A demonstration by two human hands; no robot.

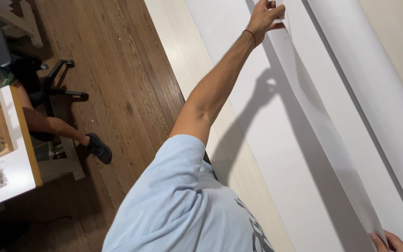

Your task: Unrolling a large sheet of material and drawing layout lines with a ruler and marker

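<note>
White paper sheet [323,121], long and thin, is lifting off the pale worktop [197,65]; right hand [262,18] is pinching its far edge; left hand [390,242] is holding the near edge; flattening looks unfinished.

no packages, labels, signs or screens in view, nothing of that kind anywhere in the room
</note>
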